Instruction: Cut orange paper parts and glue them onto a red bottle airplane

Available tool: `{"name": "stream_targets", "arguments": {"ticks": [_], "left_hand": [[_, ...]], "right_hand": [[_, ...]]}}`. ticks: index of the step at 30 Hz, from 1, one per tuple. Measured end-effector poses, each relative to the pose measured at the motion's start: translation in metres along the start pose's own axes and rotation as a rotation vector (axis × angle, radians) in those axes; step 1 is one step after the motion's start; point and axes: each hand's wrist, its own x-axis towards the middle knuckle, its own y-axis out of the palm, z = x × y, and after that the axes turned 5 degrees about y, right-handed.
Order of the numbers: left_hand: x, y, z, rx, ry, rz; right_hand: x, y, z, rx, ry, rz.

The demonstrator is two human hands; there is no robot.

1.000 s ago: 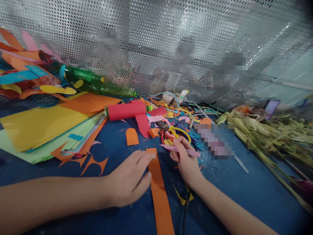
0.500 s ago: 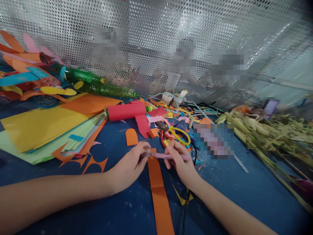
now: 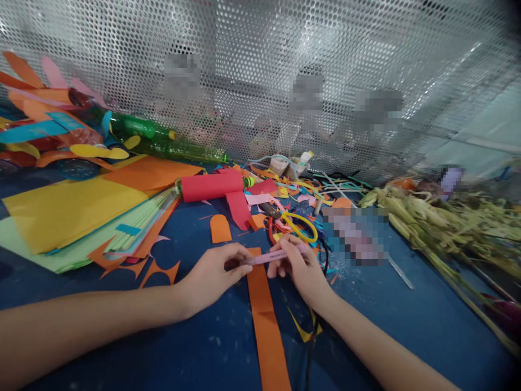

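A slim lilac pen [image 3: 269, 256] with dark lettering along its barrel is held level between my two hands, its right end slightly higher. My left hand [image 3: 211, 277] is closed, thumb and fingers pinching the pen's left end, which they partly hide. My right hand [image 3: 299, 266] grips the other end between thumb and fingertips. Directly below the pen lies a long orange paper strip [image 3: 264, 320] with a crosswise crease. Just beyond my left hand is a small orange paper piece with a rounded top [image 3: 220, 229].
Coloured paper sheets [image 3: 52, 212] are stacked at left, near bottle-and-paper models [image 3: 77, 136]. A red-wrapped bottle [image 3: 211, 185], yellow-handled scissors [image 3: 303, 227] and paper scraps lie ahead. Corn husks [image 3: 411, 217] lie right. A perforated metal screen [image 3: 252, 65] stands behind the blue table [image 3: 195, 347].
The pen has shifted left into my left fingers and tilted, its right end rising. Lettering on the barrel now shows. My left thumb has come forward over the pen's end.
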Motion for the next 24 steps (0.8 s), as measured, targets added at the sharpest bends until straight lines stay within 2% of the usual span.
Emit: {"name": "stream_targets", "arguments": {"ticks": [5,10,14,20,22,24], "left_hand": [[-0.004,0.0,-0.002,0.014,-0.035,-0.009],[-0.007,-0.001,-0.008,0.167,-0.018,-0.04],[-0.009,0.0,-0.008,0.271,0.06,-0.091],[0.004,0.0,-0.003,0.093,0.082,-0.193],[0.007,0.001,-0.002,0.104,0.102,-0.253],[0.007,0.003,-0.002,0.217,0.121,-0.274]], "right_hand": [[0.002,0.002,-0.001,-0.017,0.062,0.016],[0.003,0.005,-0.002,0.015,0.112,0.06],[0.001,0.008,0.003,0.023,0.074,0.094],[-0.003,0.008,0.017,-0.087,-0.067,0.064],[0.0,-0.002,0.021,-0.17,-0.136,-0.02],[0.006,-0.019,0.023,-0.345,-0.268,-0.226]]}}
